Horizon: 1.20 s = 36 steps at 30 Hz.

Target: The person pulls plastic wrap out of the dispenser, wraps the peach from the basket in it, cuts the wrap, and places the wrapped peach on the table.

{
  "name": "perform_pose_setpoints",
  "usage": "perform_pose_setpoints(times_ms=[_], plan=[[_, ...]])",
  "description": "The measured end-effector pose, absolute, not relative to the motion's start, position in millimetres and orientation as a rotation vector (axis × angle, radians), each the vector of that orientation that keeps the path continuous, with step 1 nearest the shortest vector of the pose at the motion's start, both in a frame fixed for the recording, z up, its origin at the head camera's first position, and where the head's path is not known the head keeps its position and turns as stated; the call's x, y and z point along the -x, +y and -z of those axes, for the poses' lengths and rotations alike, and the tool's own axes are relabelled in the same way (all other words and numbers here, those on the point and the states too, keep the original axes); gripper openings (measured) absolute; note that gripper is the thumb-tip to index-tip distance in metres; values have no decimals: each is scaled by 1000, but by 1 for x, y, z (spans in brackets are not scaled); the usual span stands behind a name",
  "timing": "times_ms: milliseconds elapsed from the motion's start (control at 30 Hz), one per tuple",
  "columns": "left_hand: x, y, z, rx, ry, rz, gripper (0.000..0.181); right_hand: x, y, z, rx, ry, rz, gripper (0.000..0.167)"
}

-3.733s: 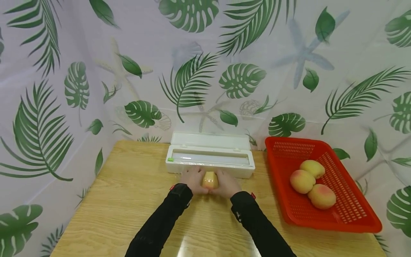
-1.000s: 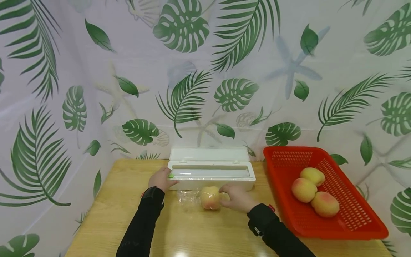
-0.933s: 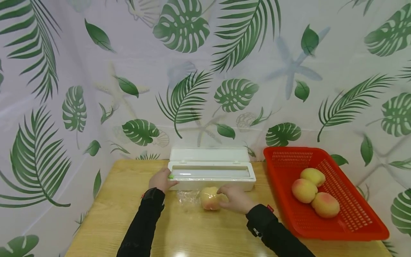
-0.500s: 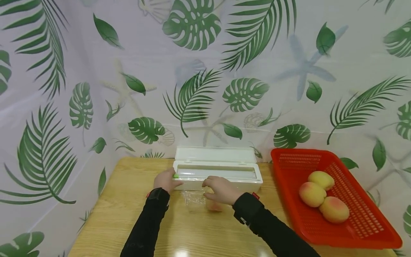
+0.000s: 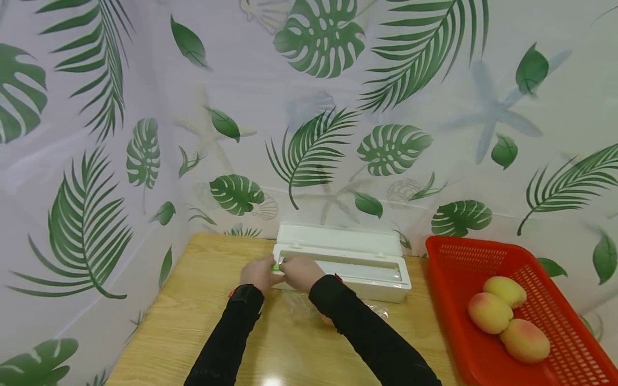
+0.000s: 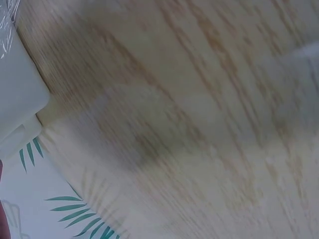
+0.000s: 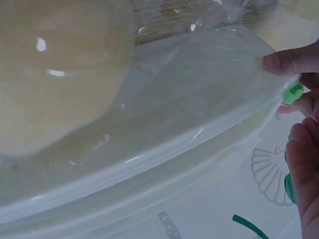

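A white cling film dispenser [image 5: 357, 287] stands with its lid up at the back of the table. My left hand [image 5: 258, 273] grips its left end, thumb against the front. My right hand [image 5: 301, 272] has its curled fingertips at the small green slide cutter [image 7: 293, 93] on that same end and pinches it. Clear film [image 5: 299, 305] runs from the dispenser onto the table. Under it lies a peach [image 7: 60, 84], large in the right wrist view and mostly hidden by my right forearm in the head view. The left wrist view shows mainly blurred table.
A red plastic basket [image 5: 446, 300] stands on the right side of the table, with three peaches [image 5: 490, 312] inside. A leaf-printed cloth [image 5: 338, 161] hangs right behind the dispenser. Light wood tabletop [image 5: 193, 300] extends to the left and in front.
My right hand has left the peach and crossed leftward to the green cutter beside my left hand. Earlier both hands were around the peach; the left then went to the dispenser's end.
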<state>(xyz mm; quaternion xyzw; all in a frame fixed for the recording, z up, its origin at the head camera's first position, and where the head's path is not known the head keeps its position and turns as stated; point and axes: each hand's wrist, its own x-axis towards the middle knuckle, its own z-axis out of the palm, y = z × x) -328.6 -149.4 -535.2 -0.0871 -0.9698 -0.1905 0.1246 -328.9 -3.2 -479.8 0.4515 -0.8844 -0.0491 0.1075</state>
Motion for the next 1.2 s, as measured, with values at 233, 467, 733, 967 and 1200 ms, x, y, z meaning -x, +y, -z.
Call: perform_pose_setpoints(times_ms=[233, 467, 733, 967, 1200], plan=[[327, -150, 536, 244, -2852, 517, 41, 331, -21, 487, -1353, -2538, 428, 11], [327, -150, 538, 232, -2861, 497, 45, 331, -25, 491, -1320, -2640, 363, 14], [327, -150, 537, 238, -2833, 486, 36, 334, -30, 494, -1290, -2675, 318, 8], [326, -146, 536, 216, -2850, 498, 36, 334, -29, 492, -1219, -2815, 250, 13], [328, -149, 538, 175, -2894, 494, 41, 333, -27, 493, -1182, -2817, 299, 7]])
